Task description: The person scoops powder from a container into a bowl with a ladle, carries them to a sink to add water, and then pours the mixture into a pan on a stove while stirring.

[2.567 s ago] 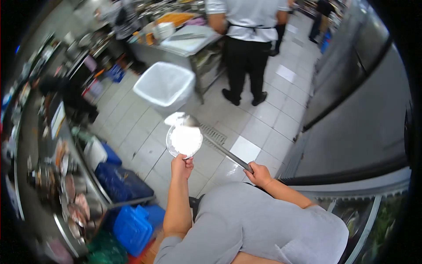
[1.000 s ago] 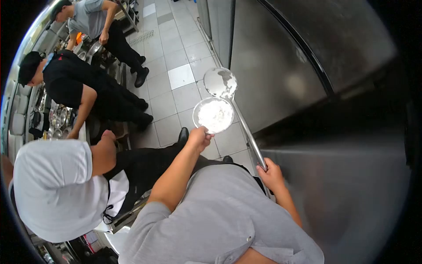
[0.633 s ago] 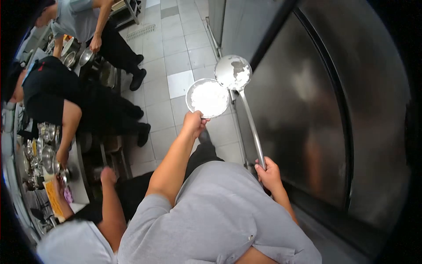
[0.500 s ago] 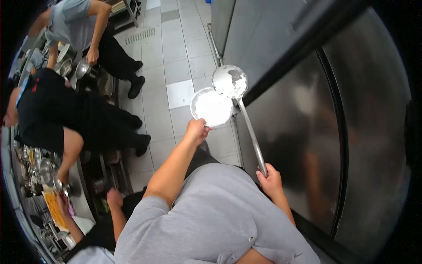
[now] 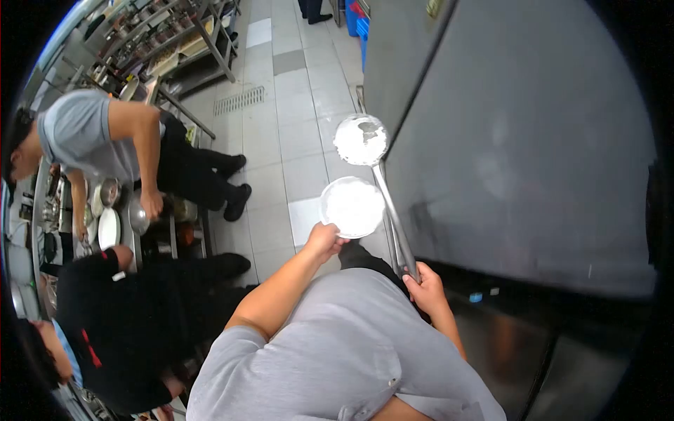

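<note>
My left hand (image 5: 326, 242) is closed on the near rim of a round bowl (image 5: 353, 208), which is filled with a bright white substance. In my right hand (image 5: 424, 288) is the end of a long metal handle belonging to a ladle (image 5: 361, 139). The ladle's round head points away from me, just beyond the bowl, and is coated in white with a bare metal patch showing. Both things are held out in front of my body, over the tiled floor.
Large steel cabinet doors (image 5: 519, 140) run along my right. At left, a person in grey (image 5: 91, 133) and a person in black (image 5: 133, 316) work at a counter with bowls. A metal shelf rack (image 5: 203, 42) stands farther off; a floor drain (image 5: 239, 100) lies in the aisle.
I have moved forward along the aisle, past the co-workers and cabinet doors. The bowl and ladle stay in my hands; a gap now shows between them where they overlapped before.
</note>
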`<state>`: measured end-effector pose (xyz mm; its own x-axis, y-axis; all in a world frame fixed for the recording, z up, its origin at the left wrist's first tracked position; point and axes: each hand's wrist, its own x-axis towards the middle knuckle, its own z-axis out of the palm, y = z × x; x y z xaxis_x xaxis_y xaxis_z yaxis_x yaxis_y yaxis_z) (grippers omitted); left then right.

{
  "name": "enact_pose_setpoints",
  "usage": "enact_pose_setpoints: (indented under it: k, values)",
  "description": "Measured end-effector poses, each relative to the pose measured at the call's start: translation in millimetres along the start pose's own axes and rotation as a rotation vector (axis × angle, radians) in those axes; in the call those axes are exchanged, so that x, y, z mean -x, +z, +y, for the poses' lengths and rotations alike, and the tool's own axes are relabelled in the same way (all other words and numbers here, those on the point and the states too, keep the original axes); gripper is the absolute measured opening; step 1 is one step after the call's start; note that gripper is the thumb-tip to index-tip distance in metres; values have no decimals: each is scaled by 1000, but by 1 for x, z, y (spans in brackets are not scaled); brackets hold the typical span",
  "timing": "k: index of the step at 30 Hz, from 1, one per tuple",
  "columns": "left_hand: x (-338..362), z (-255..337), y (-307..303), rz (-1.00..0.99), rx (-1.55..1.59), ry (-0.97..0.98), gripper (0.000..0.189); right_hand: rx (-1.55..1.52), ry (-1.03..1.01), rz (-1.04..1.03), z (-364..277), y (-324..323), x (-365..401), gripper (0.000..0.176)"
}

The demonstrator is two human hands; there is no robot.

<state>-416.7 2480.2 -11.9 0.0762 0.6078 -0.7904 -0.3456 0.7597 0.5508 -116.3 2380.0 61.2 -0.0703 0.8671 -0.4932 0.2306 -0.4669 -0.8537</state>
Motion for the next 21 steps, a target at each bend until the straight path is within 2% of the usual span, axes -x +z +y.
enact_pose_setpoints:
  k: [1, 2, 3, 4, 7, 9, 10, 11, 13, 17, 18, 21]
  values:
    - [-6, 29, -9, 6, -3, 13, 27, 57, -34, -24, -15, 5, -32, 21]
    - [-9, 54, -20, 102, 24, 15, 27, 221, -102, -28, -18, 5, -66, 23]
    - [-11, 79, -30, 197, 59, 20, 26, 223, -121, -68, -39, 7, -93, 26]
    - [9, 110, -70, 171, 77, 29, 26, 228, -144, -62, -84, 42, -91, 26]
    - [-8, 189, -100, 199, 121, 150, 26, 278, -208, -158, -170, 55, -188, 28]
    - [-19, 237, -111, 383, 271, 275, 27, 369, -248, -222, -215, 70, -253, 28]
    - [-26, 255, -123, 399, 312, 296, 29, 404, -265, -250, -230, 82, -286, 28]
    - [7, 261, -179, 351, 363, 322, 31, 473, -288, -222, -260, 135, -257, 28]
    - [-16, 289, -194, 459, 417, 350, 30, 554, -366, -248, -283, 152, -318, 27]
    - [-95, 343, -253, 508, 475, 289, 28, 663, -260, -362, -334, 192, -428, 26]
    - [-109, 368, -287, 478, 517, 260, 27, 638, -274, -290, -347, 221, -429, 26]
    - [-162, 449, -302, 447, 480, 204, 26, 695, -244, -274, -399, 230, -499, 26]
